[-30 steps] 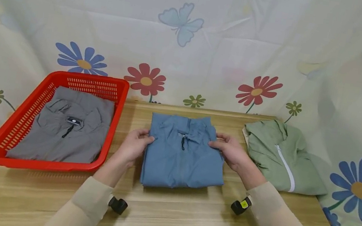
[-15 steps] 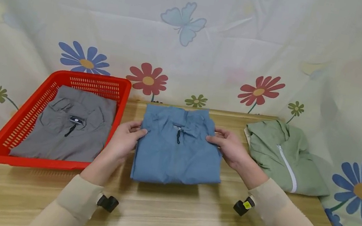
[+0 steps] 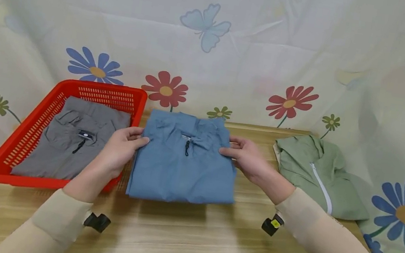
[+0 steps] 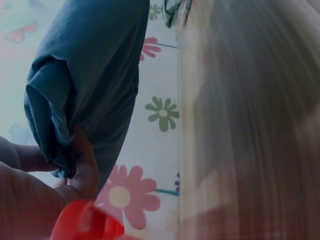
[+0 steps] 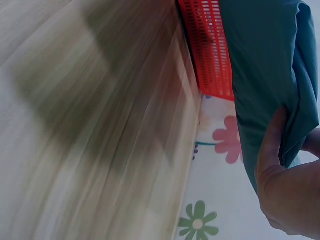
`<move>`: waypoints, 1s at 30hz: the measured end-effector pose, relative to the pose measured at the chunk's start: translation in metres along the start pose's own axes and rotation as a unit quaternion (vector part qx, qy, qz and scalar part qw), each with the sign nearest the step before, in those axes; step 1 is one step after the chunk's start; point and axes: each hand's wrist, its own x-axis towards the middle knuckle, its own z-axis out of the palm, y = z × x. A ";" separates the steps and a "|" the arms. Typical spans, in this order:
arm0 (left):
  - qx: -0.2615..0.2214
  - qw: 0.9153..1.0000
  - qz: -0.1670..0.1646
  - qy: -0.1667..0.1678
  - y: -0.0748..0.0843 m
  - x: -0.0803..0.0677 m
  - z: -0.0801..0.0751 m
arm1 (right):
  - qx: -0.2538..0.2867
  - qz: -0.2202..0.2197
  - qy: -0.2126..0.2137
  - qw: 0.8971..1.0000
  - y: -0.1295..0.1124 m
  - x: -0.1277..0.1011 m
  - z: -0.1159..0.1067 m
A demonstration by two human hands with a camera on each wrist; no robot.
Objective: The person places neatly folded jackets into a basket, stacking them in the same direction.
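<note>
A folded blue jacket point(image 3: 184, 172) with a black zipper pull hangs level above the table, its shadow below it. My left hand point(image 3: 118, 148) pinches its left edge, thumb on top and fingers underneath. On the opposite edge my right hand point(image 3: 247, 158) grips it the same way. The left wrist view shows the folded layers of the blue jacket point(image 4: 95, 65) between thumb and fingers. In the right wrist view the right hand point(image 5: 292, 185) holds the other side, with the red basket beyond. A folded grey jacket point(image 3: 76, 142) lies inside the red plastic basket point(image 3: 46, 183), close to my left hand.
A folded green jacket point(image 3: 312, 175) with a white zipper lies at the right of the wooden table point(image 3: 184, 238). Behind the table hangs a white curtain point(image 3: 252, 63) printed with flowers and a butterfly.
The blue jacket has been lifted off the table and moved left toward the red basket, with both hands holding its sides. The grey and green jackets stay where they were.
</note>
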 end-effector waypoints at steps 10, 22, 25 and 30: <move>0.043 0.999 0.010 -0.012 0.007 -0.008 -0.036 | -0.016 -0.016 -0.006 1.000 -0.010 0.008 0.029; 0.105 0.994 0.004 -0.001 0.010 -0.009 -0.078 | -0.048 -0.016 -0.022 0.998 -0.021 0.025 0.073; 0.119 0.993 0.005 -0.003 0.009 -0.008 -0.089 | -0.048 -0.013 -0.022 0.999 -0.024 0.030 0.082; 0.153 0.988 0.008 -0.008 0.008 -0.005 -0.109 | -0.038 -0.018 -0.023 0.999 -0.029 0.039 0.095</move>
